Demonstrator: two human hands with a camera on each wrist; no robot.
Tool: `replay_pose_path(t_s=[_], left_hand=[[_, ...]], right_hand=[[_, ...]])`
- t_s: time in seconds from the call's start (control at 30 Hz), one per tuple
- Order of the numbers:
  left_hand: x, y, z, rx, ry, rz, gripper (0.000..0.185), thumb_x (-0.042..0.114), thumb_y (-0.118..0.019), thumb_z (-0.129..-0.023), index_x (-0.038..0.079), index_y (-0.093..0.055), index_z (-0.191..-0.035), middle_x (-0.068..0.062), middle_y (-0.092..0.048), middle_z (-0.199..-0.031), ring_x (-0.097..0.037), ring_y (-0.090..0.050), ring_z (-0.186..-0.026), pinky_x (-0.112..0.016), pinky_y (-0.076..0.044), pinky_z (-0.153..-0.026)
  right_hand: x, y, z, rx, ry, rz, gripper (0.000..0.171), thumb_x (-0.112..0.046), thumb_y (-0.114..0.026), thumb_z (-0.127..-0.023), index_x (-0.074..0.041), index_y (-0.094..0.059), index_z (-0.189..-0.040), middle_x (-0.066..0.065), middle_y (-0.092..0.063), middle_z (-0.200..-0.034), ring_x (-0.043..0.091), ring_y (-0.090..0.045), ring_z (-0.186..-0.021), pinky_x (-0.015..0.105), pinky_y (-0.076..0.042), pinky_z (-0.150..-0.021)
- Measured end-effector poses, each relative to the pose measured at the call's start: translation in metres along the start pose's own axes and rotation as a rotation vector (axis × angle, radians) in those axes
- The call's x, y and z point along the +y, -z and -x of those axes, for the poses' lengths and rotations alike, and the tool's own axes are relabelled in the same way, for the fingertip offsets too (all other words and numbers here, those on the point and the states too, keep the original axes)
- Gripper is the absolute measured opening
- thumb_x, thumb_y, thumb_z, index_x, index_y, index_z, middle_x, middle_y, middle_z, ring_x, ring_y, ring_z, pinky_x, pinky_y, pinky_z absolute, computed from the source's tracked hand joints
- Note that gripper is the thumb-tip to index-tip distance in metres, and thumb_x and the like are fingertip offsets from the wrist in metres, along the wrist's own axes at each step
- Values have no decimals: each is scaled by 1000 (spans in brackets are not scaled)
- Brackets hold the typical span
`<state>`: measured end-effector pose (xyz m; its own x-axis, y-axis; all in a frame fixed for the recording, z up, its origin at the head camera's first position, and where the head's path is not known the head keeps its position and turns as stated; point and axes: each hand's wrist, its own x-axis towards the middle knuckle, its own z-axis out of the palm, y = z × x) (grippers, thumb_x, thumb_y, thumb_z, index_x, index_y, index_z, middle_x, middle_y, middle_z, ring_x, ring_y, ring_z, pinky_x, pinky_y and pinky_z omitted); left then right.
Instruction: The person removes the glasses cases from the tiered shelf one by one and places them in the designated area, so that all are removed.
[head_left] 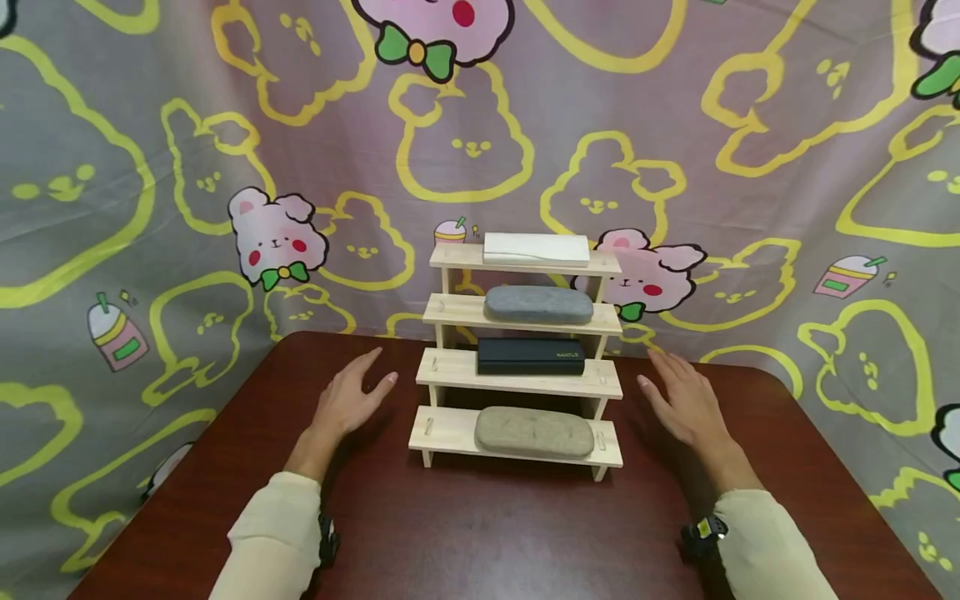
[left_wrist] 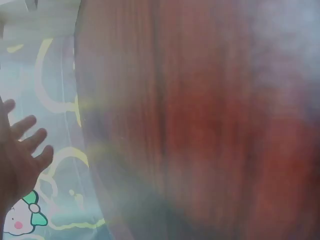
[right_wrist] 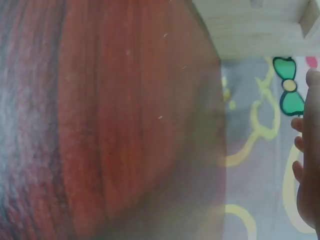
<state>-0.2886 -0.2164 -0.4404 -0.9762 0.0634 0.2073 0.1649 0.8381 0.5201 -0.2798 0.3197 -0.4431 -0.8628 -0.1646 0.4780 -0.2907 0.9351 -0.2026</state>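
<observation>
- Tan case (head_left: 534, 432) lies on the lowest step of the wooden rack (head_left: 450, 431), long axis running left to right, between both hands.
- Left hand (head_left: 347, 402) and right hand (head_left: 686, 402) hover over the counter (head_left: 480, 533), fingers spread, holding nothing, about equally near.

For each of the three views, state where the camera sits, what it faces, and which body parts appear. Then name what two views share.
Head: above, facing the stepped rack; left hand and right hand flank it.
Left wrist: faces the table; left fingers show.
Right wrist: faces the table, rack corner; right fingers show.
Shared: table, patterned cloth.
</observation>
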Motion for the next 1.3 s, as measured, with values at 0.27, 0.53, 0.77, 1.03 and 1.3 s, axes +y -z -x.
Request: replay_pose_path(t_s=[0.27, 0.53, 0.77, 1.03, 1.3], left_hand=[[12, -6, 13, 21, 89, 355, 56, 40, -59, -102, 2, -56, -143, -23, -64, -137, -40, -61, -128, -51, -49, -108], [33, -11, 26, -80, 298, 813, 49, 25, -59, -103, -6, -54, -140, -28, -57, -143, -36, -66, -123, -42, -56, -102], [44, -17, 32, -203, 409, 953, 53, 21, -60, -100, -5, -47, -145, -24, -56, -146, -19, -69, -111, -31, -59, -92], [50, -28, 37, -288, 425, 1055, 60, 14, -61, -98, -14, -40, -146, -7, -72, -109, -9, -70, -90, -25, -60, -78], [50, -32, 43, -337, 435, 997, 54, 14, -66, -96, -14, -48, -138, 1, -71, -89, -6, -68, -78, -19, -58, -67]], right_hand=[[-17, 14, 0, 66, 34, -123, 47, -28, -53, -104, 1, -55, -141, 29, -57, -142, 48, -52, -132, 65, -41, -106], [-37, 30, -1, 32, 23, -257, 44, -25, -54, -105, 0, -56, -141, 30, -58, -140, 49, -51, -131, 66, -39, -107], [-57, 35, 3, 37, 84, -331, 35, -18, -56, -104, 1, -63, -133, 23, -67, -131, 41, -60, -124, 49, -47, -105], [-71, 38, 10, 74, 198, -352, 31, -8, -63, -98, -2, -68, -128, 17, -72, -124, 34, -66, -116, -1, -30, -101], [-86, 40, 21, 28, 228, -381, 28, -9, -66, -97, -5, -71, -124, 11, -74, -120, 29, -69, -112, 2, -38, -99]])
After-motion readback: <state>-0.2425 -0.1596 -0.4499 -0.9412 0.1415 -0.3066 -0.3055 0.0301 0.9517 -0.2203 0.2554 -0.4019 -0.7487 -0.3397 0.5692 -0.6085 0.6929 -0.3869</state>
